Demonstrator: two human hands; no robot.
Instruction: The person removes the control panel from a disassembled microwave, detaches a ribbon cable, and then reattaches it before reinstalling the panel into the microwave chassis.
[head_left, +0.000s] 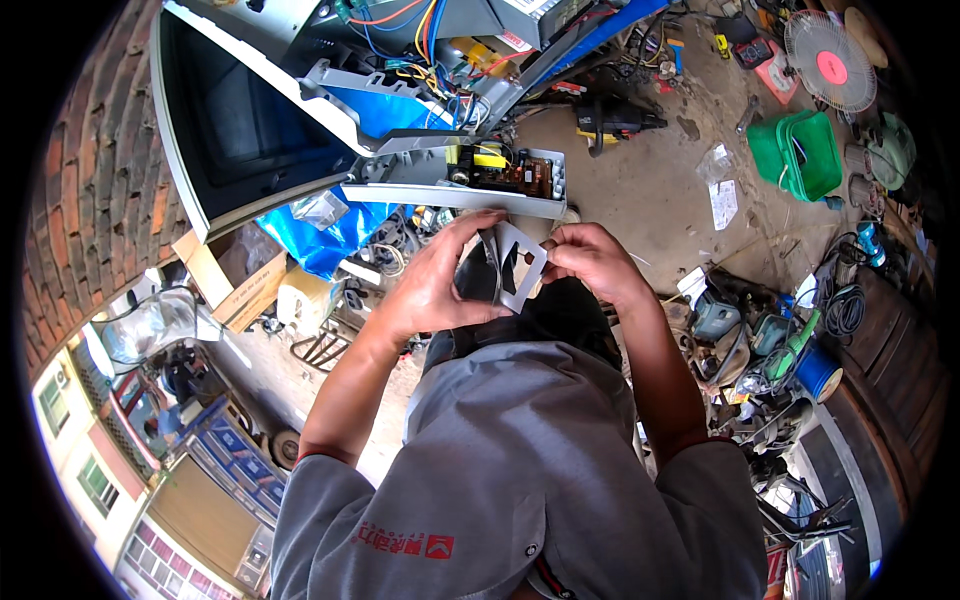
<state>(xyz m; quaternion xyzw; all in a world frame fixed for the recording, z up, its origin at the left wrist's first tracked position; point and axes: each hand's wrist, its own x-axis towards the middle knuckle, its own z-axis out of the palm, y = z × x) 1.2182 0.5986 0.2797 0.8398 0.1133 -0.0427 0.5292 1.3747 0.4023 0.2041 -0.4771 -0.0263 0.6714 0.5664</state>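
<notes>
Both my hands hold a small thin metal plate with cut-out holes, in front of my chest. My left hand grips its left edge from below and behind. My right hand pinches its right edge with the fingertips. Just beyond the plate lies an opened old television on its side, with its grey back shell off, a circuit board and a bundle of coloured wires exposed.
On the concrete floor stand a green plastic bin, a fan head and a black power tool. Tools, cables and a blue spool crowd the right. A cardboard box and blue plastic sheet lie left, by a brick wall.
</notes>
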